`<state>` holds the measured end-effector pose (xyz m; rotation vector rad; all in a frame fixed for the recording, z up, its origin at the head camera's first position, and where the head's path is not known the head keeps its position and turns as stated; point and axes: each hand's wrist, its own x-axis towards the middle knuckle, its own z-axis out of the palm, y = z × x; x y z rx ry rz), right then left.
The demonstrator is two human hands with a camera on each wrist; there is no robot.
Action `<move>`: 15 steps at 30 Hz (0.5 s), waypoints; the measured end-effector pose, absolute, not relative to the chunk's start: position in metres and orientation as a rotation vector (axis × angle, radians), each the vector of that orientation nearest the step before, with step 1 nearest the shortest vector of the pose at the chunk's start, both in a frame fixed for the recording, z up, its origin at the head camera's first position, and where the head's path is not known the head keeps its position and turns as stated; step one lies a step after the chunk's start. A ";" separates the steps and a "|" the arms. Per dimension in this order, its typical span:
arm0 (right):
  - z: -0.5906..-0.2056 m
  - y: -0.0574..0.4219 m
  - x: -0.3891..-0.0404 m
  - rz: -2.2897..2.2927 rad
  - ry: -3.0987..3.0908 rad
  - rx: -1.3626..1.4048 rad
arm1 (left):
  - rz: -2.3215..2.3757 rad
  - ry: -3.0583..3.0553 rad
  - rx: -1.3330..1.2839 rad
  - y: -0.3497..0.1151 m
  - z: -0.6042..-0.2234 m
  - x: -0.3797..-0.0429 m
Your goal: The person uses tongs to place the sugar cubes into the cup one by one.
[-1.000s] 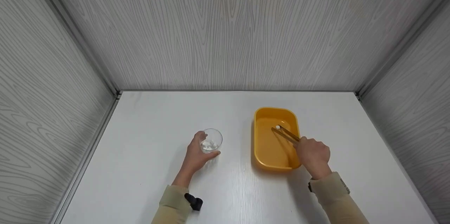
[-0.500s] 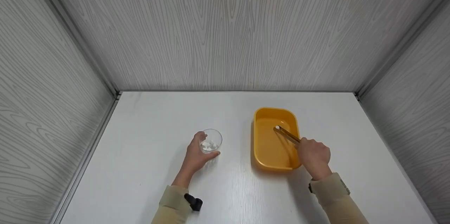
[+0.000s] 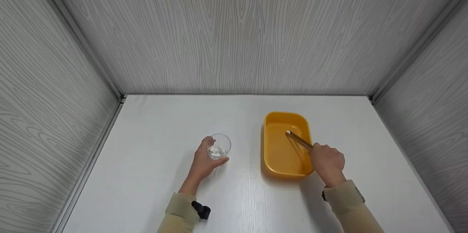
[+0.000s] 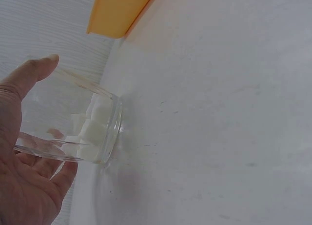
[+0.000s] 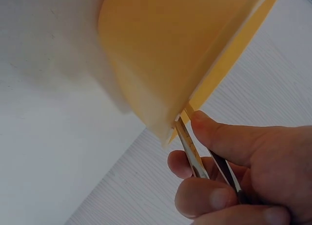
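Observation:
My left hand [image 3: 203, 160] grips a clear glass cup [image 4: 44, 105], thumb on one side and fingers on the other. Several white cubes [image 4: 93, 130] are piled at its bottom. On the right, metal tweezers [image 3: 302, 142] are held by my right hand [image 3: 326, 164], the thumb pressing them from one side. They reach over the rim into a yellow plastic tub [image 3: 279, 158], their arms close together. A small white piece [image 3: 288, 132] shows right at their tips. In the right wrist view the tub's wall hides those tips.
Both hands are over a white table [image 3: 161, 127], with the glass left of the tub. Grey wood-grain panels [image 3: 237, 35] stand at the back and on both sides. A black device [image 3: 202, 210] is strapped at the left wrist.
The tweezers' arms, spread apart a second ago, have come together at the white piece in the tub. My left hand and the glass stay put.

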<state>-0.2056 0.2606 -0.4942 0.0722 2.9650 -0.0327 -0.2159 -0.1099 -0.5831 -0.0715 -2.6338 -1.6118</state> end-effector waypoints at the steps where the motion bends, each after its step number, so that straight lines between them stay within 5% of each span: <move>1: -0.494 0.261 -0.206 -0.031 2.959 0.071 | -1.611 -2.634 -0.070 -0.110 -0.583 -0.216; 15: -0.496 0.272 -0.203 -0.099 2.938 0.044 | -1.646 -2.624 -0.050 -0.110 -0.583 -0.216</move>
